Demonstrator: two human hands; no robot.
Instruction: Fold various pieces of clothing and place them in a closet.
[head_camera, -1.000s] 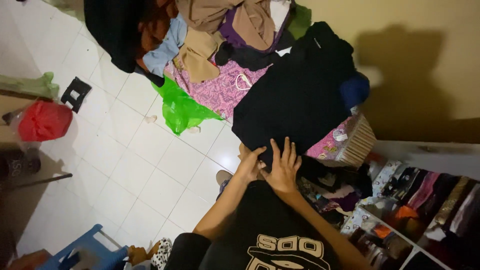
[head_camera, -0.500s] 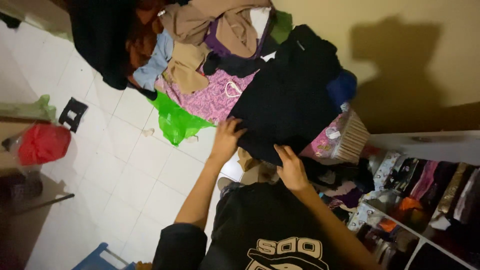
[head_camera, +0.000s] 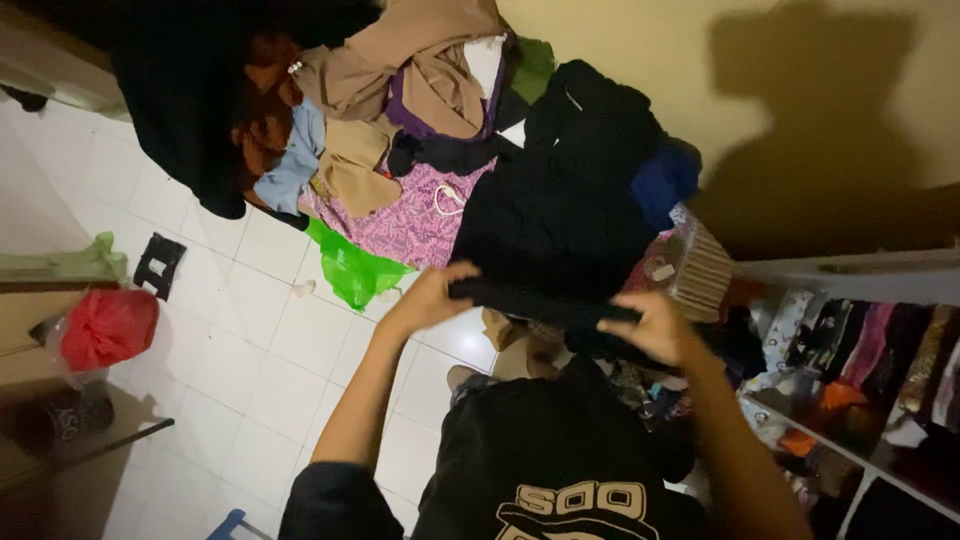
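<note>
View from above over a person's chest, looking down at a white tiled floor (head_camera: 250, 370) and a heap of clothes. At far left a red plastic bag (head_camera: 108, 327) sits by a dark edge, with a small black object (head_camera: 159, 264) on the tiles nearby. Further right a bright green plastic bag (head_camera: 350, 268) lies at the foot of the clothes pile (head_camera: 400, 110), a jumble of tan, purple, blue and black fabric over a pink patterned cloth (head_camera: 410, 220). The left hand (head_camera: 428, 297) grips the left end of a black garment (head_camera: 560, 215), fingers curled over its folded lower edge. The garment is spread over the pile and held up along that edge between the two hands, just in front of the chest. The right hand (head_camera: 655, 328) clasps the right end of the same edge, fingers closed on the fabric. At far right an open white shelf (head_camera: 860, 275) holds rows of folded clothes in many colours.
</note>
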